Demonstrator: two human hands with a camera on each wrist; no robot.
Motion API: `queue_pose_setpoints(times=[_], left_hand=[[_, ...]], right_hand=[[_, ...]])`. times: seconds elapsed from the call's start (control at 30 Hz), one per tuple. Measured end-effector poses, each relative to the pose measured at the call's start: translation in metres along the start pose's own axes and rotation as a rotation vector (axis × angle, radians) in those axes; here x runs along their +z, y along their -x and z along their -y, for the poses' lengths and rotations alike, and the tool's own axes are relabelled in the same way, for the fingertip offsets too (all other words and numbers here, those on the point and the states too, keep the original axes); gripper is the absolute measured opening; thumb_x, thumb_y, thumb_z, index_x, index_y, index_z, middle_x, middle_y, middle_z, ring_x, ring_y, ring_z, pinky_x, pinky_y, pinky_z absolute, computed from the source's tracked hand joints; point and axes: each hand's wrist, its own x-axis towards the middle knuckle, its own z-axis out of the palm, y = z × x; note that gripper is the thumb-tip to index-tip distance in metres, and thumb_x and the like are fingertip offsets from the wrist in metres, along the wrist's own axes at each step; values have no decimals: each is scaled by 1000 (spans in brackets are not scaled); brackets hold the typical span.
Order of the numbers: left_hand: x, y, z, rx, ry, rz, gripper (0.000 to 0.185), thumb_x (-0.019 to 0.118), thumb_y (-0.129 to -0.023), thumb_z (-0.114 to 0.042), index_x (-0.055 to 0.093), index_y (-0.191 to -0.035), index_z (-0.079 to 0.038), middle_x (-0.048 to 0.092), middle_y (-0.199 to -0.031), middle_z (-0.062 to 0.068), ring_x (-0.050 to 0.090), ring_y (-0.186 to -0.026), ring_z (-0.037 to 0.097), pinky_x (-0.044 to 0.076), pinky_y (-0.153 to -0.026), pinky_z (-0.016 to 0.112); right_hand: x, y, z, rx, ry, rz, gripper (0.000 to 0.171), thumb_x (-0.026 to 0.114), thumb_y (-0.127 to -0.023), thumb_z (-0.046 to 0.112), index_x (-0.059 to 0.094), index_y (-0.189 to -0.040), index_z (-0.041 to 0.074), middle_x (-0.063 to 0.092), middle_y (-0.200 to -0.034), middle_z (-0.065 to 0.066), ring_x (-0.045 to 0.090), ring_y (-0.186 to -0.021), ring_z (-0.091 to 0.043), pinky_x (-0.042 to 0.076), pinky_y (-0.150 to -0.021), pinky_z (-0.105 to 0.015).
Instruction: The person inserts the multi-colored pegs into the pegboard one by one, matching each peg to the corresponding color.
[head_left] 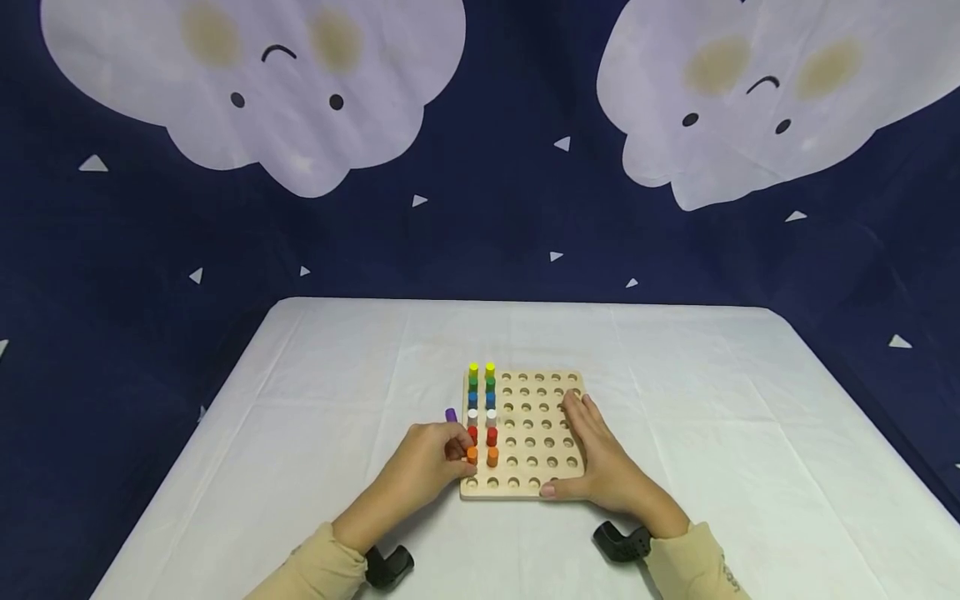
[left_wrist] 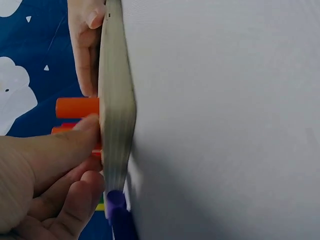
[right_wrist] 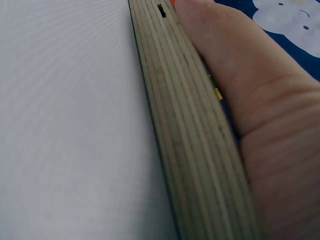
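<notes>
A wooden pegboard (head_left: 538,450) lies flat on the table. Two columns of pegs stand at its left side, running yellow, green, blue, white, red and orange toward the front. My left hand (head_left: 433,457) pinches the front orange peg (head_left: 472,456) of the outer column between thumb and fingers; the left wrist view shows its thumb (left_wrist: 85,132) across that peg. Beside it stands the second orange peg (head_left: 492,457). My right hand (head_left: 603,462) rests spread on the board's right side, thumb on the front edge. A purple peg (head_left: 451,415) lies just left of the board.
The table (head_left: 697,400) has a white cloth. Behind it hangs a dark blue backdrop (head_left: 495,225) with clouds and small white triangles. A black device (head_left: 390,568) is at the left wrist and another (head_left: 621,542) at the right. Rows of holes fill the board's remaining face.
</notes>
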Motion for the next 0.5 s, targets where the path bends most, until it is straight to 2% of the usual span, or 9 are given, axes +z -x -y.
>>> queue_pose_setpoints(times=[0.07,0.17,0.3,0.37,0.5], left_hand=[[-5,0,0,-23,7,-17,22,86,-73,-7,69,-87,-7,65,-76,-2,55,-69,6,47,-61,19],[-16,0,3,-64,-20,-92,23,87,-72,-8,69,-87,-8,68,-80,0,57,-73,8,49,-65,21],[-23,-1,9,-103,-118,-177,24,87,-74,-11,70,-90,-7,70,-84,2,60,-76,12,51,-69,28],[-24,-1,12,-109,-171,-174,26,87,-74,-15,70,-93,-6,70,-86,3,59,-77,13,51,-71,30],[-21,1,16,-110,-244,-109,27,87,-75,-17,71,-94,-4,67,-85,4,58,-77,13,51,-71,31]], right_hand=[[0,0,0,4,3,2,142,89,-57,60,5,-160,11,0,-168,-9,-5,-154,-37,8,-117,-67],[-1,-1,-1,6,11,3,142,88,-57,62,4,-160,12,-1,-168,-9,-5,-154,-37,7,-117,-67],[-2,-1,-2,1,11,0,142,88,-56,62,4,-160,13,-1,-168,-9,-5,-154,-37,7,-117,-68],[-1,-1,-3,1,3,0,142,88,-56,61,3,-160,13,-1,-168,-9,-6,-154,-37,7,-117,-68],[1,-2,-4,6,-4,9,142,88,-57,62,3,-160,14,-1,-168,-8,-6,-154,-36,7,-117,-68]])
